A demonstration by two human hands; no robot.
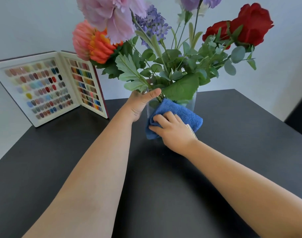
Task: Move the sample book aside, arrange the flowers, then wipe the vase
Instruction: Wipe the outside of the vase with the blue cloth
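A clear glass vase (191, 103) stands in the middle of the black table (241, 143). It holds flowers (165, 54): pink, orange, purple and red blooms with green leaves. My left hand (140, 103) grips the vase's upper left rim, thumb across the front. My right hand (170, 129) presses a folded blue cloth (179, 112) flat against the vase's front face. The open sample book (49, 86), with rows of coloured nail swatches, stands propped at the table's far left corner, apart from the vase.
A pale wall runs behind the table. The table's right edge falls away at the far right, with a dark shape (299, 114) beyond it. The near part of the tabletop lies under my forearms.
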